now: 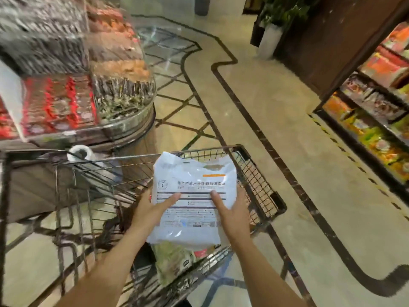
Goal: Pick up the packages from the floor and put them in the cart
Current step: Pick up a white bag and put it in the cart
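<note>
White package held over the cart

Flooring [265,120] of pale polished tile with dark inlaid bands ran under and beyond the cart [261,180], which served as the fixed reference. Left of the cart and beyond its far rim rose a round display stand [93,89] stacked with red and brown wrapped goods, blurred by motion. Right of the cart, well apart across the aisle, stood a dark shelf unit [371,120] packed with orange and green packets. Far beyond the cart, a potted plant [276,21] in a tall white planter sat against a dark wall.

The cart itself was a dark wire basket, its rim tilted across the lower middle of the view. Above its basket, roughly level with the rim, hung the white package [192,196], a soft plastic bag printed with dark lines of text and a small orange stripe near its top. Below it, inside the cart near the closer end, lay a green packet [174,262] with something red just beside it.

The left hand [152,209] gripped the package's left edge, thumb laid across the printed face. The right hand [232,211] gripped the right edge likewise, its fingers wrapped behind. Just past the cart's far left corner sat a white roll [80,152].
</note>
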Demonstrator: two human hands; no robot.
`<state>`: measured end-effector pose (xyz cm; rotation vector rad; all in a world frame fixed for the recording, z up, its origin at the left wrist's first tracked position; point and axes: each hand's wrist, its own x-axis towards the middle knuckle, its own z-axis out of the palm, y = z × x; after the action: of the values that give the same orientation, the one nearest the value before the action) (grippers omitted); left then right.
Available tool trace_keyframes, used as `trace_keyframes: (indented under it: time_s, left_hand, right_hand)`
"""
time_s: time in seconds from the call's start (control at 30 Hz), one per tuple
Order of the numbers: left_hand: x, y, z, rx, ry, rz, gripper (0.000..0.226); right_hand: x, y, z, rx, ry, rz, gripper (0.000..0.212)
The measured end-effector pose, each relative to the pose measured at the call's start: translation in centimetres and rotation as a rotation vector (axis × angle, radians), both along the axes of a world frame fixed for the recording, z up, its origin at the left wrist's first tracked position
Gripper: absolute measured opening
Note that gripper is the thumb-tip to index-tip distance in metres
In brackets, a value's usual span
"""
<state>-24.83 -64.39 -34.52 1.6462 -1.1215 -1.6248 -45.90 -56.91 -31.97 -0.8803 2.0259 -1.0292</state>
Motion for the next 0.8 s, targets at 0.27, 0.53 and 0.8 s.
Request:
trace_keyframes:
  time_s: [0.27, 0.53, 0.8]
  left_hand:
    - [0.0, 2.9, -9.2, 0.185, -0.064, 0.203, 0.079]
    - [-1.2, 8.1, -13.7, 0.4, -0.216, 0.235, 0.053]
    - [-2.9, 8.0, -15.7, 0.465, -0.357, 0.346, 0.102]
  right_hand:
    - [-0.7, -2.7, -8.5, 0.236, -0.108, 0.23, 0.075]
    - [-3.3, -2.6, -15.5, 0.486, -0.246, 0.51, 0.089]
    - [-4.8, -4.5, -19.7, 0.633, -0.198, 0.585, 0.097]
